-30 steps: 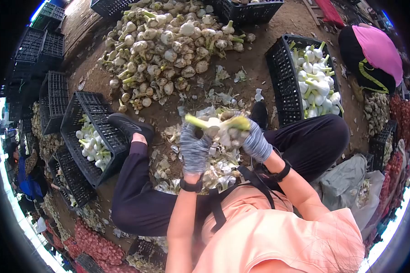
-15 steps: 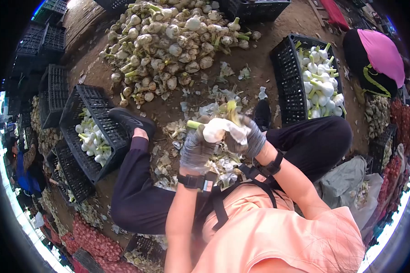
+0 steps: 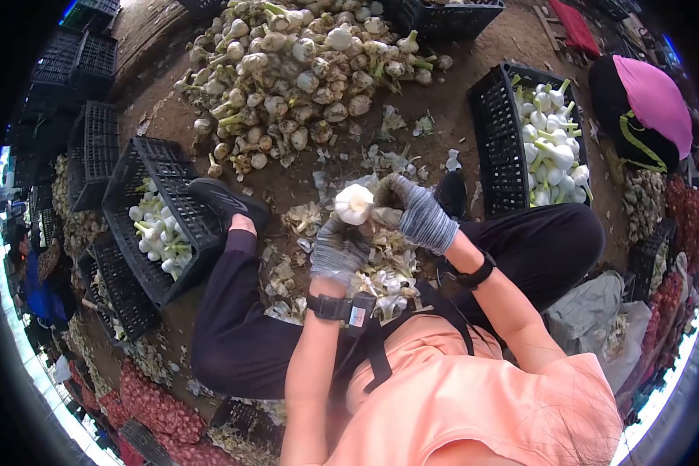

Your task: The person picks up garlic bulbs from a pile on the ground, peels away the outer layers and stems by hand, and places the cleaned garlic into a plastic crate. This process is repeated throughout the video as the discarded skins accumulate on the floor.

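Observation:
A white peeled garlic bulb [image 3: 354, 204] is in my left hand [image 3: 339, 250], which wears a grey knit glove and has its fingers closed round the bulb from below. The bulb's round end faces up toward me. My right hand [image 3: 426, 217], in a matching glove, is just right of the bulb with its fingers curled in; what they hold, if anything, is hard to make out. Below both hands, loose garlic skins [image 3: 388, 283] lie heaped between my legs.
A big pile of unpeeled garlic [image 3: 287, 85] lies ahead on the dirt floor. Black crates of cleaned garlic stand at right [image 3: 495, 147] and left [image 3: 163, 225], beside my feet. A plastic sack [image 3: 586, 307] is by my right knee. Red net bags [image 3: 159, 404] lie lower left.
The bulb has turned from sideways, with its green stem to the left, to end-up, and has shifted slightly left and down. My right hand has drawn a little away from it.

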### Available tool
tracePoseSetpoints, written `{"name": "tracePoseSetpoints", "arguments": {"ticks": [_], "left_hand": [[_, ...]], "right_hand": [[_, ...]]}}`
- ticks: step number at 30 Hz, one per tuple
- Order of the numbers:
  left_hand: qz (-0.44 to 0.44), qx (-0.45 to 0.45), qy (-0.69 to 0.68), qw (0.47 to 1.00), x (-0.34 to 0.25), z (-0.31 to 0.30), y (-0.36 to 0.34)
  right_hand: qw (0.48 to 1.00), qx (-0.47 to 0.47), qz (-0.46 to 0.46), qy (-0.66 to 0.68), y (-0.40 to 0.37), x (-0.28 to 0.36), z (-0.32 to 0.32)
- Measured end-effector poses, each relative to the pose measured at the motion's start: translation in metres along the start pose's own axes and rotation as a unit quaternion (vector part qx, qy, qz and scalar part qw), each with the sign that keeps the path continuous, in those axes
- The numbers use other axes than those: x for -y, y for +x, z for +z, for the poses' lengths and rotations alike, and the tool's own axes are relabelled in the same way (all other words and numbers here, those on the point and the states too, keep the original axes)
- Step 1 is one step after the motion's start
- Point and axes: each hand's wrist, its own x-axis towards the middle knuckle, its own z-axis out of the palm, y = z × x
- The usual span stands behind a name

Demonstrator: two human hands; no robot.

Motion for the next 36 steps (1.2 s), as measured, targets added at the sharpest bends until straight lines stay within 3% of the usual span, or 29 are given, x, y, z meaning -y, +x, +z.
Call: {"name": "tracePoseSetpoints", "arguments": {"ticks": [1, 2, 4, 5, 7, 9, 10, 11, 12, 13, 14, 15, 18, 19, 21, 23, 24, 25, 27, 29, 31, 33, 36], "left_hand": [[0.008, -0.019, 0.018, 1.0, -0.001, -0.001, 0.003], [0.051, -0.1, 0.038, 0.993, -0.002, -0.003, 0.009], [0.057, -0.094, 0.03, 0.994, -0.002, -0.008, 0.009], [0.06, -0.081, 0.031, 0.994, -0.005, -0.008, 0.009], [0.039, -0.052, 0.018, 0.998, -0.009, -0.017, 0.014], [0.084, -0.133, 0.066, 0.985, 0.001, -0.009, 0.017], [0.129, -0.162, 0.136, 0.969, 0.013, 0.0, 0.023], [0.147, -0.158, 0.236, 0.947, 0.027, 0.015, 0.021], [0.147, -0.131, 0.346, 0.917, 0.035, 0.017, 0.029], [0.149, -0.1, 0.451, 0.874, 0.04, 0.02, 0.037], [0.189, -0.061, 0.453, 0.869, 0.047, 0.021, 0.048], [0.236, 0.008, 0.466, 0.853, 0.05, 0.023, 0.057], [0.206, -0.027, 0.439, 0.874, 0.038, 0.026, 0.074], [0.185, -0.082, 0.456, 0.867, 0.029, 0.015, 0.085], [0.171, -0.144, 0.471, 0.853, 0.008, -0.007, 0.107], [0.22, -0.176, 0.592, 0.755, -0.01, -0.021, 0.126], [0.273, -0.163, 0.626, 0.712, -0.014, -0.013, 0.127], [0.275, -0.168, 0.626, 0.71, -0.023, -0.015, 0.136], [0.368, -0.217, 0.79, 0.44, -0.042, -0.016, 0.161], [0.347, -0.232, 0.79, 0.45, -0.052, 0.008, 0.179], [0.378, -0.285, 0.847, 0.241, -0.061, 0.02, 0.204], [0.345, -0.289, 0.859, 0.244, -0.067, 0.026, 0.229], [0.291, -0.313, 0.867, 0.257, -0.065, 0.028, 0.269]], "right_hand": [[1.0, -0.002, -0.001, -0.002, -0.001, 0.004, -0.002], [0.978, 0.01, 0.016, 0.208, -0.003, 0.009, -0.006], [0.839, 0.002, 0.075, 0.538, -0.004, 0.032, -0.014], [0.836, -0.006, 0.04, 0.547, -0.002, 0.014, -0.02], [0.921, 0.034, 0.197, 0.333, 0.006, 0.001, -0.043], [0.994, -0.017, 0.086, 0.072, 0.006, -0.072, -0.028], [0.995, -0.005, 0.065, 0.081, 0.0, -0.068, -0.023], [0.993, -0.01, -0.04, -0.11, -0.005, -0.07, -0.02], [0.976, -0.036, 0.15, 0.154, -0.006, -0.049, -0.019], [0.856, -0.059, 0.314, 0.406, -0.005, -0.028, -0.023], [0.969, -0.08, 0.132, 0.193, -0.005, -0.08, -0.026], [0.81, -0.146, 0.325, 0.466, 0.002, -0.098, -0.042], [0.696, -0.217, 0.122, 0.674, 0.005, -0.056, -0.108], [0.678, -0.294, 0.042, 0.672, -0.002, -0.087, -0.139], [0.782, -0.338, -0.076, 0.519, -0.02, -0.104, -0.18], [0.663, -0.033, -0.187, 0.724, -0.013, -0.06, -0.181], [0.697, -0.173, -0.142, 0.681, -0.008, -0.043, -0.172], [0.695, -0.17, -0.14, 0.685, -0.003, -0.057, -0.167], [0.827, -0.265, -0.047, 0.493, 0.008, -0.098, -0.156], [0.859, -0.255, 0.056, 0.44, 0.015, -0.106, -0.129], [0.902, -0.268, 0.148, 0.304, 0.026, -0.099, -0.102], [0.907, -0.223, 0.215, 0.284, 0.032, -0.105, -0.088], [0.936, -0.141, 0.223, 0.234, 0.038, -0.11, -0.074]]}}
